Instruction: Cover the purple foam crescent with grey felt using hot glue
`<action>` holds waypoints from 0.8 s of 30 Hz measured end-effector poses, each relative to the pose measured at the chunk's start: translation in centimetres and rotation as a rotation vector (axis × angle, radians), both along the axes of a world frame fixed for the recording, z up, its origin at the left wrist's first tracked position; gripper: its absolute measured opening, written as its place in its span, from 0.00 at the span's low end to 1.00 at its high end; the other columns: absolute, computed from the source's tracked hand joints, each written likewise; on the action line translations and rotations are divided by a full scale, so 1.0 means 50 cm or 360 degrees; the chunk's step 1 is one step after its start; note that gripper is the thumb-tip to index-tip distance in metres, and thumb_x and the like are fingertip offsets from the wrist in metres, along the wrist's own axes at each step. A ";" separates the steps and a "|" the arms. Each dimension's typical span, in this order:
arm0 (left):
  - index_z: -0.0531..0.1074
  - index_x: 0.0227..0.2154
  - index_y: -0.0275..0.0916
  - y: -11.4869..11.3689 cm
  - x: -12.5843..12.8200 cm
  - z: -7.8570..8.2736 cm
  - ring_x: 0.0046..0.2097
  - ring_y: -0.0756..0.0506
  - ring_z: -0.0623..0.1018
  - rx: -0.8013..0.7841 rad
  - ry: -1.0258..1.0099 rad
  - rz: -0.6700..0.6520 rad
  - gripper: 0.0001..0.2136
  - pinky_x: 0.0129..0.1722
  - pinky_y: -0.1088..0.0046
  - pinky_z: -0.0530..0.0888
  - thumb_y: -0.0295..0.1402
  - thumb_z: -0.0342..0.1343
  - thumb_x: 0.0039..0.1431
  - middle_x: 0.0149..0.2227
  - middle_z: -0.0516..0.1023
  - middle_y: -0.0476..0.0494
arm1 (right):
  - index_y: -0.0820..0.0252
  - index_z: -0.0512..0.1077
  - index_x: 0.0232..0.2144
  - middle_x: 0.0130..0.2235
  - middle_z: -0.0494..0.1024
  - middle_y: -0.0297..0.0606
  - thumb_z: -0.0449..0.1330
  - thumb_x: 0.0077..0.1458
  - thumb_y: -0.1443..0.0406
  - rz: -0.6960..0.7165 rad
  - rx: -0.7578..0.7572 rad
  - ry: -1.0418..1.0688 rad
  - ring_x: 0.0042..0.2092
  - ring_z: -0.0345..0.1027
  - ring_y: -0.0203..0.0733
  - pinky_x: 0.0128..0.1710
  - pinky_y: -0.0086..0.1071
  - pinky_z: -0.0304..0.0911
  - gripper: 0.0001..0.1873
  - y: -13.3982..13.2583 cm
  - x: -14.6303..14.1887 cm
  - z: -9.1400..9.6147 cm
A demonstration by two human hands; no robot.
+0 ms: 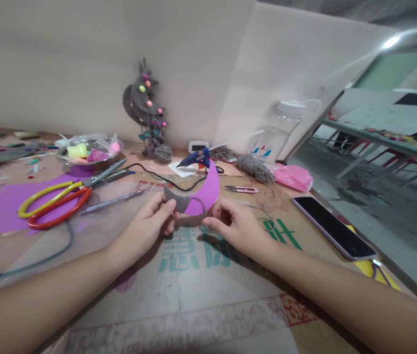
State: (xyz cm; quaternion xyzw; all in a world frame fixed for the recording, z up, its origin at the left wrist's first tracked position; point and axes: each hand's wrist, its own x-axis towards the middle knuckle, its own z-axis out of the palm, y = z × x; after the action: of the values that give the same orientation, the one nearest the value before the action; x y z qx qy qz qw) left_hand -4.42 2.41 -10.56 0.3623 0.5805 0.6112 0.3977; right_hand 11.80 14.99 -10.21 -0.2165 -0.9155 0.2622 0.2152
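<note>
My left hand [154,215] pinches one end of a purple crescent moon cutout [211,188], where grey yarn [179,201] is wrapped around it. The other end of the crescent stays bare purple and points up and away. From the wrapped part a loose strand loops over to my right hand [237,223], whose fingers are curled together at the crescent's right edge, closed on the yarn. A ball of grey yarn [254,168] lies beyond, with a thin strand trailing down the cardboard. Behind the crescent's tip rests a blue glue gun [195,158].
Red-and-yellow scissors [59,196], a pen [114,200] and purple sheet [0,206] lie left; thread snips [241,189] and a phone [334,227] lie right. Behind stand a bowl [94,160], a decorated grey moon [138,101] and a bottle [278,130]. Cardboard [193,300] covers the table.
</note>
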 end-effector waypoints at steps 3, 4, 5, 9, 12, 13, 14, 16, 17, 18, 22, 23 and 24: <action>0.61 0.27 0.39 0.000 0.001 0.000 0.20 0.54 0.63 0.0017 -0.0003 -0.0001 0.09 0.21 0.80 0.60 0.36 0.49 0.59 0.18 0.65 0.56 | 0.59 0.63 0.27 0.24 0.65 0.29 0.58 0.55 0.57 -0.0019 0.0005 0.0112 0.25 0.57 0.32 0.25 0.27 0.52 0.13 0.004 0.000 -0.002; 0.61 0.27 0.39 0.000 0.001 0.000 0.20 0.54 0.63 0.0022 -0.0004 -0.0004 0.08 0.21 0.80 0.60 0.36 0.49 0.59 0.18 0.65 0.56 | 0.59 0.62 0.28 0.25 0.65 0.29 0.58 0.55 0.57 -0.0021 0.0072 0.0210 0.25 0.56 0.32 0.25 0.27 0.53 0.12 0.004 0.002 -0.003; 0.61 0.27 0.39 -0.001 0.001 -0.001 0.20 0.54 0.63 0.0024 -0.0003 -0.0006 0.08 0.20 0.80 0.60 0.36 0.49 0.59 0.18 0.65 0.56 | 0.58 0.62 0.28 0.25 0.64 0.30 0.58 0.55 0.58 -0.0014 0.0156 0.0314 0.26 0.56 0.32 0.26 0.27 0.53 0.12 0.004 0.005 -0.002; 0.62 0.27 0.39 -0.001 -0.001 -0.005 0.21 0.54 0.63 0.0024 0.0019 -0.0034 0.08 0.21 0.80 0.60 0.36 0.50 0.59 0.21 0.66 0.55 | 0.59 0.65 0.34 0.29 0.64 0.32 0.59 0.55 0.62 0.0149 0.0520 0.0490 0.29 0.58 0.34 0.29 0.29 0.55 0.08 0.000 0.014 0.002; 0.62 0.27 0.39 -0.001 -0.003 -0.009 0.22 0.54 0.64 0.0028 0.0017 -0.0056 0.08 0.22 0.80 0.61 0.36 0.50 0.59 0.22 0.67 0.54 | 0.60 0.69 0.35 0.29 0.67 0.35 0.58 0.56 0.64 0.0363 0.0779 0.0393 0.31 0.59 0.35 0.30 0.30 0.55 0.05 -0.002 0.015 0.004; 0.62 0.27 0.39 -0.002 -0.004 -0.010 0.22 0.54 0.64 0.0025 0.0012 -0.0056 0.08 0.22 0.80 0.61 0.36 0.50 0.59 0.22 0.67 0.54 | 0.60 0.71 0.35 0.29 0.67 0.35 0.58 0.57 0.65 0.0409 0.0849 0.0350 0.31 0.59 0.36 0.30 0.31 0.54 0.05 -0.002 0.015 0.003; 0.62 0.27 0.39 -0.002 -0.004 -0.010 0.22 0.54 0.64 0.0020 0.0008 -0.0057 0.08 0.22 0.79 0.61 0.37 0.50 0.59 0.22 0.67 0.54 | 0.60 0.72 0.34 0.29 0.67 0.36 0.57 0.57 0.64 0.0431 0.0901 0.0307 0.31 0.59 0.36 0.30 0.31 0.54 0.05 -0.001 0.014 0.002; 0.62 0.27 0.39 -0.002 -0.002 -0.008 0.22 0.54 0.64 0.0010 -0.0003 -0.0055 0.09 0.22 0.79 0.61 0.37 0.50 0.59 0.22 0.67 0.54 | 0.59 0.74 0.33 0.29 0.67 0.37 0.57 0.57 0.63 0.0402 0.0941 0.0261 0.31 0.59 0.37 0.30 0.32 0.54 0.07 0.004 0.012 0.000; 0.62 0.27 0.39 -0.002 -0.002 -0.007 0.22 0.54 0.64 0.0006 -0.0012 -0.0051 0.09 0.22 0.79 0.61 0.37 0.50 0.58 0.22 0.67 0.54 | 0.59 0.75 0.34 0.29 0.68 0.37 0.57 0.57 0.63 0.0373 0.0935 0.0255 0.31 0.59 0.37 0.31 0.32 0.55 0.08 0.007 0.012 -0.001; 0.62 0.26 0.39 -0.002 -0.001 -0.005 0.22 0.54 0.64 0.0001 -0.0022 -0.0050 0.09 0.22 0.79 0.61 0.37 0.50 0.58 0.22 0.67 0.55 | 0.59 0.75 0.35 0.30 0.68 0.38 0.56 0.58 0.63 0.0347 0.0918 0.0256 0.32 0.60 0.38 0.31 0.32 0.55 0.08 0.011 0.011 -0.002; 0.62 0.26 0.39 -0.001 0.002 -0.003 0.22 0.54 0.64 -0.0011 -0.0059 -0.0064 0.08 0.22 0.79 0.61 0.37 0.51 0.57 0.22 0.67 0.55 | 0.59 0.73 0.36 0.33 0.70 0.38 0.56 0.58 0.64 0.0291 0.0824 0.0294 0.34 0.62 0.38 0.34 0.32 0.58 0.08 0.021 0.009 0.001; 0.62 0.26 0.39 -0.001 0.002 -0.003 0.22 0.54 0.64 -0.0007 -0.0062 -0.0070 0.08 0.22 0.79 0.61 0.37 0.51 0.57 0.22 0.67 0.55 | 0.60 0.73 0.36 0.33 0.71 0.38 0.56 0.58 0.64 0.0280 0.0804 0.0304 0.35 0.63 0.38 0.35 0.32 0.59 0.07 0.022 0.008 0.002; 0.62 0.26 0.39 -0.001 0.002 -0.004 0.22 0.54 0.64 -0.0003 -0.0062 -0.0076 0.09 0.22 0.79 0.61 0.37 0.51 0.57 0.22 0.67 0.55 | 0.60 0.72 0.36 0.33 0.71 0.38 0.56 0.58 0.63 0.0269 0.0788 0.0312 0.35 0.63 0.39 0.35 0.32 0.59 0.07 0.022 0.007 0.003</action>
State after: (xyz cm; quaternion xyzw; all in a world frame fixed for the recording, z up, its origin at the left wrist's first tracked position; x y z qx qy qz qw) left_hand -4.33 2.36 -10.76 0.3638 0.5644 0.6078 0.4238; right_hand 12.16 16.09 -10.05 -0.0539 -0.9413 0.0672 0.3265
